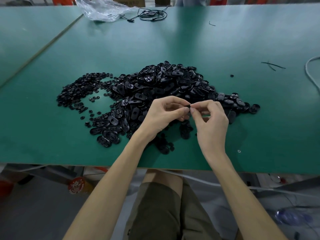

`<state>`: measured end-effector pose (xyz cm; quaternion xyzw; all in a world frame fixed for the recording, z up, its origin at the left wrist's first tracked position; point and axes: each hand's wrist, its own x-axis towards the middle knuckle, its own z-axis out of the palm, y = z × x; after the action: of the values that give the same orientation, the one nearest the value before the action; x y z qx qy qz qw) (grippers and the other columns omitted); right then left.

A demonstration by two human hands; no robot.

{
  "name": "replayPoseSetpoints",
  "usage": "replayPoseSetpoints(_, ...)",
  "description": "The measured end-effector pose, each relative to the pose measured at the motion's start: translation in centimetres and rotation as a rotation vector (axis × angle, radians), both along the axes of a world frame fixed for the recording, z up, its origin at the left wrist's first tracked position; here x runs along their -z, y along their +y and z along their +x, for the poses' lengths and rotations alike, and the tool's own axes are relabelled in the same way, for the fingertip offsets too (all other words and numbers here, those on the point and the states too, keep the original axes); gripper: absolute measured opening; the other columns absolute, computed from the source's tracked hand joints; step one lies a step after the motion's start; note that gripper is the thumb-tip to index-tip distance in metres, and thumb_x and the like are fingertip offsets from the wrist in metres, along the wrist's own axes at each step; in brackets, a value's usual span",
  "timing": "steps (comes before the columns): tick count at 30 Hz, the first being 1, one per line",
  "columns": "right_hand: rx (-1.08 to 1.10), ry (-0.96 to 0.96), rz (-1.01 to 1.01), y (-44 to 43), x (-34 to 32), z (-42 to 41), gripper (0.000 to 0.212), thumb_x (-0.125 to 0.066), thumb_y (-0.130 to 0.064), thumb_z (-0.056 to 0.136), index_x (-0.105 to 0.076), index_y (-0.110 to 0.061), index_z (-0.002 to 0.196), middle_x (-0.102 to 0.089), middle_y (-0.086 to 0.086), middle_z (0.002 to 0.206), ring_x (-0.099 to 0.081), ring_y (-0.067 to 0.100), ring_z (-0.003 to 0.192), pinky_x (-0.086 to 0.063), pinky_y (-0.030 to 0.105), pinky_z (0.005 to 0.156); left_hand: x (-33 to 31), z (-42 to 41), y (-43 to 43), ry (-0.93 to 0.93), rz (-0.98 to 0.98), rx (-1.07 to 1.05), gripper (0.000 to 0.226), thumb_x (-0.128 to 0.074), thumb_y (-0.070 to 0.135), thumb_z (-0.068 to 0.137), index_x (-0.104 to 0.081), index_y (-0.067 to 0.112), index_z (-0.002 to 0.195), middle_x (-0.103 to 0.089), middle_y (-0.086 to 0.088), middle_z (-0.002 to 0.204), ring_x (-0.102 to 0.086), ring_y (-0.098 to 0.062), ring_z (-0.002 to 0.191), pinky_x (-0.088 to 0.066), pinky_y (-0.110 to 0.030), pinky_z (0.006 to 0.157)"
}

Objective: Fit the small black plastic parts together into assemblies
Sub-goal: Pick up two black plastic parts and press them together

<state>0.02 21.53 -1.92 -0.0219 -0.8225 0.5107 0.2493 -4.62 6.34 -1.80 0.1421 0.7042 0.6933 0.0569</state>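
Observation:
A big heap of black oval plastic shells (166, 84) lies in the middle of the green table (225, 49). To its left spreads a patch of small round black pieces (78, 90). Above the near side of the heap, my left hand (162, 115) and my right hand (209, 118) meet fingertip to fingertip. Between them they pinch one small black part (187, 106), mostly hidden by the fingers. A few more black parts (166, 146) lie under my left wrist.
A crumpled clear plastic bag (102, 9) and a coiled black cable (152, 14) lie at the far edge. Thin black scraps (271, 65) and a grey cord (311, 73) sit at the right. The table's near edge runs just below my forearms.

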Motion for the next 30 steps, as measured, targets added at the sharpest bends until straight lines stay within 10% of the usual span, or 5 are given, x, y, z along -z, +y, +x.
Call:
replayPoseSetpoints(10,-0.104,0.105,0.169,-0.8,0.7,-0.1,0.016,-0.064,0.002,0.099,-0.075,-0.003,0.110,-0.055,-0.001,0.110,-0.056,-0.011,0.095,-0.046,0.007,0.082,0.2,-0.2,-0.3,-0.010,-0.001,-0.041,0.020,-0.071,-0.001,0.095,-0.072,-0.003,0.115,-0.077,-0.019,0.103,-0.074,-0.018,0.085,-0.060,-0.026,0.081)
replayPoseSetpoints(30,-0.202,-0.051,0.356,-1.3,0.6,0.2,0.033,-0.056,-0.003,0.099,-0.052,-0.011,0.131,-0.044,-0.005,0.111,-0.051,0.014,0.087,-0.042,0.029,0.068,0.2,-0.1,-0.1,-0.002,-0.100,-0.092,0.015,-0.071,-0.003,0.093,-0.068,-0.003,0.108,-0.076,-0.019,0.096,-0.071,-0.018,0.076,-0.061,-0.034,0.086)
